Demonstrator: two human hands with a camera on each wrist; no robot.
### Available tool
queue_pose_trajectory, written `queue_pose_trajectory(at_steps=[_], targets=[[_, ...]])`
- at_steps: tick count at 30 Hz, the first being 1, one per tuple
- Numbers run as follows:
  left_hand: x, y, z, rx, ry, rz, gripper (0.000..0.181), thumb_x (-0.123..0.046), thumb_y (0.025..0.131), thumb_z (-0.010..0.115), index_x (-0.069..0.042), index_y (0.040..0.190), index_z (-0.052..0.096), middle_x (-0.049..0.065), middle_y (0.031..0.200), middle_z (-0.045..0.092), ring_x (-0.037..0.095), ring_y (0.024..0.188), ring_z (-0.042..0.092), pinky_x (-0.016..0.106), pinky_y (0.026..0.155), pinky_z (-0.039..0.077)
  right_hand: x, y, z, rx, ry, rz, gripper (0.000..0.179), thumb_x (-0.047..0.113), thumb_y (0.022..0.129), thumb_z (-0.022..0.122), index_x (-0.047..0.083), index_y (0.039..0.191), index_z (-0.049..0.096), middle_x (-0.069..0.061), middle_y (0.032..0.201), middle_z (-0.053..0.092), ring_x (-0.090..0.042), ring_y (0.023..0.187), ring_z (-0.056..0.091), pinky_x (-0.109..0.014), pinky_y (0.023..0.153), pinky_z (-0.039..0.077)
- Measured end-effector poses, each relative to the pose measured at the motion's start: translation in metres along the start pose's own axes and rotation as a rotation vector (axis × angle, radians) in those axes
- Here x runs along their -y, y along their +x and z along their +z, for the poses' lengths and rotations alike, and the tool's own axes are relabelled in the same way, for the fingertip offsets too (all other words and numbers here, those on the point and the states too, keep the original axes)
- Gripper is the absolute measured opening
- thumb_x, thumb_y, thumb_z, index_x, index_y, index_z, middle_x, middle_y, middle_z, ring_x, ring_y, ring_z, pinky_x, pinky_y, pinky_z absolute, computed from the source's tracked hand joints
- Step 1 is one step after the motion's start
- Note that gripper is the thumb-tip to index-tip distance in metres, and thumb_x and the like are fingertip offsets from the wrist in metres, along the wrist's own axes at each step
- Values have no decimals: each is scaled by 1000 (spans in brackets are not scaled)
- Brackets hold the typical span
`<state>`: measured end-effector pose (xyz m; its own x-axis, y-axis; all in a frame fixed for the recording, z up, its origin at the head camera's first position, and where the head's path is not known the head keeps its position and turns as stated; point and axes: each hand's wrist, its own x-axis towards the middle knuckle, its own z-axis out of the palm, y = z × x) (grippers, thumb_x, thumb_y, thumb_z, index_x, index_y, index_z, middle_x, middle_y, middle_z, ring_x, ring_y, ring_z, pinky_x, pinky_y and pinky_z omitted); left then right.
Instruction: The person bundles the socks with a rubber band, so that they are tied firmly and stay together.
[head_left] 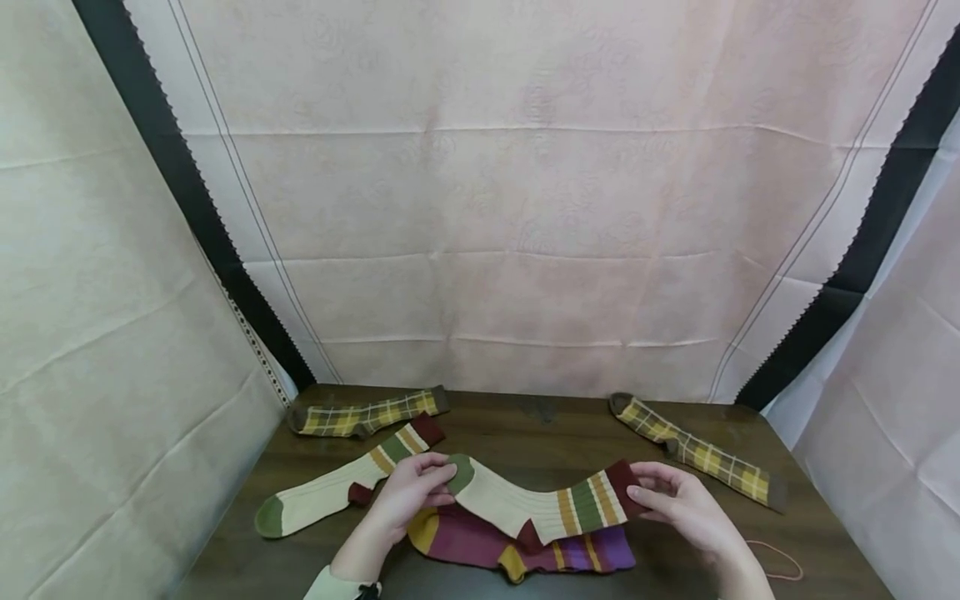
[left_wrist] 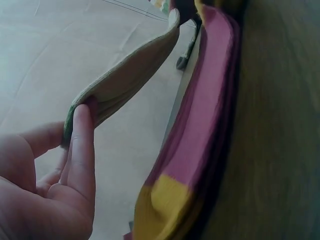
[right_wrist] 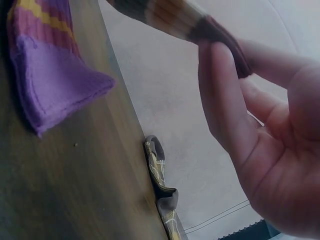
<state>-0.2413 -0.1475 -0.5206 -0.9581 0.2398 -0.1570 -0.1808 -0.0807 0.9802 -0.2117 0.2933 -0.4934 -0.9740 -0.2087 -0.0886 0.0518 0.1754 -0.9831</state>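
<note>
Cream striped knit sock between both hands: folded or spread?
Spread lengthwise: left hand pinches the cream striped knit sock by its green toe, right hand by its maroon cuff.

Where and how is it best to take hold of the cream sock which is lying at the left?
Pinch the green toe, perhaps with the left hand coming from the near left, after it releases the held sock. The cream sock looks flat, its toe pointing left with bare table around it; the maroon cuff lies close to a plaid sock.
</note>
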Motion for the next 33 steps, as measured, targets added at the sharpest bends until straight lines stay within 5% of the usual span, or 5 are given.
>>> queue_pose_trajectory(at_steps=[6,17,33], targets=[[-5,-12,-12,34,65,14,44,-19,106,69,12,136,57,9,104,73,17,78,71,32,75,64,1,-3,4,90,-40,9,53,10,100,75,-17,140,53,-12,111,69,-19,99,69,-40,82,64],[-11,-25,-31,99,148,20,32,-12,103,69,10,124,59,8,92,70,19,72,71,36,73,65,-1,-2,8,207,-58,19,53,10,100,75,-18,139,52,-13,106,69,-25,99,71,-45,83,64],[-5,-28,-39,168,234,-29,20,-6,100,70,6,115,64,11,85,72,22,71,75,33,66,64,-8,-1,8,272,-60,28,46,7,102,71,-16,138,54,-14,101,68,-31,96,72,-49,81,64]])
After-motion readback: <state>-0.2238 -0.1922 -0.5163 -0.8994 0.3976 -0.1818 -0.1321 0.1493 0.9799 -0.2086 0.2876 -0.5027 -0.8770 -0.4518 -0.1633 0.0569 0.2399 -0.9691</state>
